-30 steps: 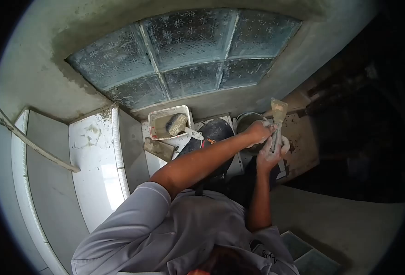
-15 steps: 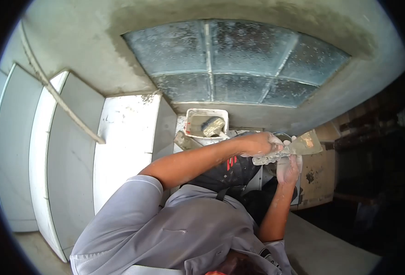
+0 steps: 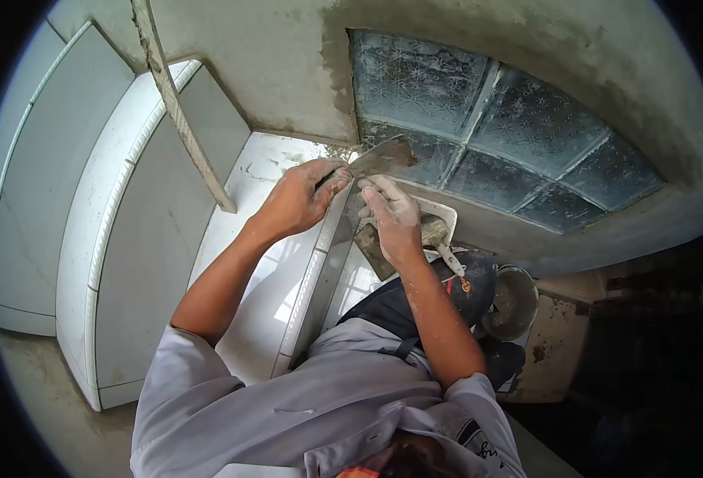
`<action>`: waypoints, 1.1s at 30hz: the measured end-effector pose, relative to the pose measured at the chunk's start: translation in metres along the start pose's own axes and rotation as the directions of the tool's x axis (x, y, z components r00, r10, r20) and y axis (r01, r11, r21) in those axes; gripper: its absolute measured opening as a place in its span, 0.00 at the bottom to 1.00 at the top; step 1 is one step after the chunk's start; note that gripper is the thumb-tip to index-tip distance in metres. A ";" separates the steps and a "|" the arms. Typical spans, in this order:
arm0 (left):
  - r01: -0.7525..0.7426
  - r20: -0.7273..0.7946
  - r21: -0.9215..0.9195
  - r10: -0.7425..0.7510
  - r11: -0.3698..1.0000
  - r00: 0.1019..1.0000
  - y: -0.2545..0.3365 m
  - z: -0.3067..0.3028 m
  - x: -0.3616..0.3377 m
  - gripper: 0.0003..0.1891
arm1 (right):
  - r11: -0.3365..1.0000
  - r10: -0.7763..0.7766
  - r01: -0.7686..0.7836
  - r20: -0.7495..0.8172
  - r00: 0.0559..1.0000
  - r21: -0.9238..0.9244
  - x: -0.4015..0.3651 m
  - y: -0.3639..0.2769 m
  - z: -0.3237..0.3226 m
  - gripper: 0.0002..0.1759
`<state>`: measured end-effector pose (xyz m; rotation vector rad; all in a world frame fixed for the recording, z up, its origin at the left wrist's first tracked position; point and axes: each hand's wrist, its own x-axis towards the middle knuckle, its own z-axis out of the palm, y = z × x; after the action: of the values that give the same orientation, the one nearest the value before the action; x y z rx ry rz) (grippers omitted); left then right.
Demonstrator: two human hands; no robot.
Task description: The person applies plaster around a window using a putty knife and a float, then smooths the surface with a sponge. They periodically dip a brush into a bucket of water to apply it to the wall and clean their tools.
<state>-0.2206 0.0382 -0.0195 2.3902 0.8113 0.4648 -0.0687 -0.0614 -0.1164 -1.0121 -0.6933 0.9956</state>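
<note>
My left hand (image 3: 302, 197), smeared with pale paste, is closed around the handle end of a putty knife (image 3: 385, 156). Its wide, paste-stained blade points up and right, overlapping the glass-block window in this view; the handle is mostly hidden by my fingers. Just below the blade is my right hand (image 3: 394, 217), palm side whitened, thumb and fingers bent close together; what they hold, if anything, I cannot tell. Both hands are over the edge of a white tiled step (image 3: 268, 267). Below my right hand, a white tub (image 3: 449, 215) holds a paste-covered brush (image 3: 434, 232) with a pale handle.
Tiled steps (image 3: 168, 247) rise on the left, with a wooden stick (image 3: 184, 127) leaning across them. A glass-block window (image 3: 499, 135) is set in the rendered wall. A bucket (image 3: 514, 303) stands right of my knee, beside a stained board (image 3: 550, 346). A grey block (image 3: 374, 248) lies near the tub.
Both hands have moved left, from over the bucket side to the step's edge, the putty knife going with my left hand. My right hand has come off the blade. The view has turned left.
</note>
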 end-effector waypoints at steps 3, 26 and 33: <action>0.072 -0.210 0.063 -0.057 0.995 0.976 -0.041 -0.016 0.004 0.17 | 0.956 0.063 -0.054 0.021 0.998 -0.287 -0.004 0.024 -0.006 0.20; 0.052 -0.286 0.529 0.120 0.847 0.951 -0.127 -0.011 0.047 0.07 | 0.729 0.123 -0.206 -0.171 0.978 -0.653 -0.068 0.108 -0.112 0.19; 0.019 -0.258 0.489 0.123 0.872 0.958 -0.116 -0.005 0.035 0.08 | 0.747 0.183 -0.266 -0.196 0.963 -0.610 -0.066 0.105 -0.112 0.19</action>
<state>-0.2483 0.1385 -0.0821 2.8594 1.0994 0.7054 -0.0366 -0.1429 -0.2588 -1.7780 -0.8394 0.9058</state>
